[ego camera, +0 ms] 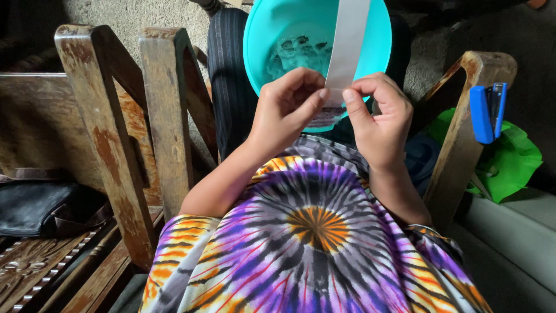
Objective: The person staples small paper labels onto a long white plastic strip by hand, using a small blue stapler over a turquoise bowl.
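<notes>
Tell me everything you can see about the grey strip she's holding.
The grey strip is long, flat and narrow, plain pale grey, paper-like. It stands nearly upright, running out of the top of the frame in front of the turquoise bowl. Its lower end is pinched between the fingertips of the left hand and the right hand.

You get soft daylight from the far side, bright on the turquoise bowl [272, 40] and the grey strip [349, 40], with no hard glare. Your left edge and far right corner sink into dim shadow. The wooden chair arms [168, 116] bow outward from wide-angle distortion. Focus holds sharp at centre, softer near the bottom edge.
</notes>
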